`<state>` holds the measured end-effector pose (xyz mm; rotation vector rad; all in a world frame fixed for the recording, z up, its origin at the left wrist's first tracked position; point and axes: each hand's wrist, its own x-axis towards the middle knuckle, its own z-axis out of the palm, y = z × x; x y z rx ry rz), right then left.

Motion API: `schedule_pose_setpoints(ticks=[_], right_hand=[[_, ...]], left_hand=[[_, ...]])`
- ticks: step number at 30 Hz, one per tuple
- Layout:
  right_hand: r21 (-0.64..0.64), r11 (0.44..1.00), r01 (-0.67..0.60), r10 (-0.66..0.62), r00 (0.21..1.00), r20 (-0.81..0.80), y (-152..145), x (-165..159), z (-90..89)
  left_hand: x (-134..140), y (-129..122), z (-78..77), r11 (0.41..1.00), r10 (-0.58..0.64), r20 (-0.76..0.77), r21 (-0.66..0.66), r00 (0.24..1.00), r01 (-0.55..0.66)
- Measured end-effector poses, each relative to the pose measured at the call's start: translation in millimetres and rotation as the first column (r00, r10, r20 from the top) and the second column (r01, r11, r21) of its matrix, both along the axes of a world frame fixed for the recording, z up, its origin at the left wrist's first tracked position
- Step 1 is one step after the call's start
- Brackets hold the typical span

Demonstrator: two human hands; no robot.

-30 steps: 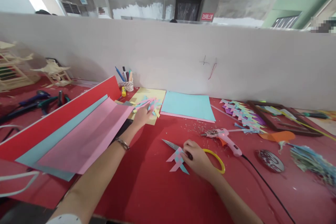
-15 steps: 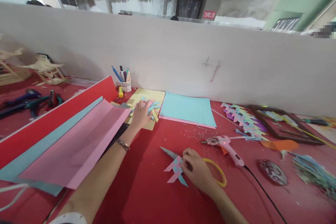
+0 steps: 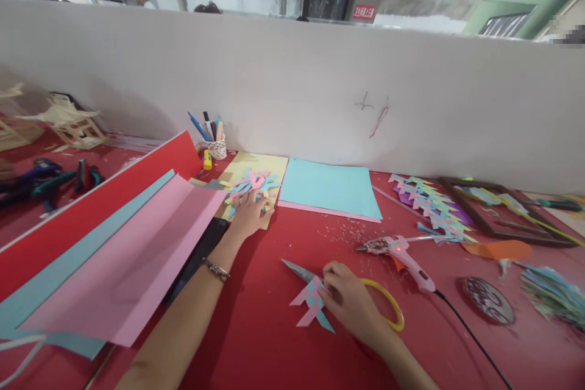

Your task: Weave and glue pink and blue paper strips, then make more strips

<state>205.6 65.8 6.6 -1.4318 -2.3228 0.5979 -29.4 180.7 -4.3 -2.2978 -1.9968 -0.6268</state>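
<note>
My left hand (image 3: pixel 251 213) rests over a pile of pink, blue and yellow paper strips (image 3: pixel 256 181), fingers bent but apart, with their tips partly hidden among the strips. The pile lies on a yellow sheet (image 3: pixel 274 164). Near the table's middle, my right hand (image 3: pixel 350 295) pinches a small woven pink-and-blue paper piece (image 3: pixel 314 294) with pointed ends. Scissors (image 3: pixel 299 270) with a yellow handle run beneath that hand, blade pointing left. Whether the fingers also grip the scissors cannot be seen.
Blue and pink sheets (image 3: pixel 329 186) lie ahead, and larger sheets (image 3: pixel 137 244) lean at left. A pen cup (image 3: pixel 218 148) stands by the partition. On the right are a pink glue gun (image 3: pixel 414 263) with its cord, a woven paper chain (image 3: pixel 429 201), a wooden frame (image 3: pixel 498 231) and an oval object (image 3: pixel 487 300).
My left hand has drawn slightly back toward me over the pile, uncovering the pink strips on top. My right hand still holds the woven piece; the view has shifted slightly.
</note>
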Motion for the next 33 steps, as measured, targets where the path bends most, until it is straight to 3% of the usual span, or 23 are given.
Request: schedule_pose_setpoints(ticks=[12,17,20,22,25,27,30,33], right_hand=[[0.213,0.972,-0.100,0.090,0.994,0.056,-1,3,-5.3],[0.195,0.979,-0.054,0.078,0.990,-0.115,-1,2,1.2],[0.126,0.992,0.025,0.011,0.961,-0.275,0,2,7.0],[0.059,0.996,0.060,-0.038,0.947,-0.318,1,1,11.2],[0.007,0.996,0.084,-0.077,0.943,-0.325,3,-2,18.8],[-0.002,0.997,0.082,-0.078,0.940,-0.332,4,-8,24.6],[-0.075,0.995,0.062,-0.085,0.924,-0.374,6,-23,32.1],[-0.138,0.990,0.033,-0.087,0.908,-0.410,8,-40,36.5]], left_hand=[[2,-1,-1.8,0.986,0.131,0.159,0.079,0.979,-0.145],[3,-3,5.7,0.991,0.111,0.300,0.043,0.948,-0.129],[7,-12,14.5,0.999,0.033,0.398,-0.012,0.917,-0.031],[11,-26,21.2,0.990,-0.071,0.473,-0.073,0.878,0.119],[19,-58,29.4,0.899,-0.227,0.607,-0.170,0.761,0.403],[23,-80,32.5,0.817,-0.268,0.690,-0.208,0.673,0.538],[25,-106,33.0,0.758,-0.245,0.771,-0.226,0.587,0.613],[21,-116,29.6,0.781,-0.151,0.804,-0.259,0.575,0.568]])
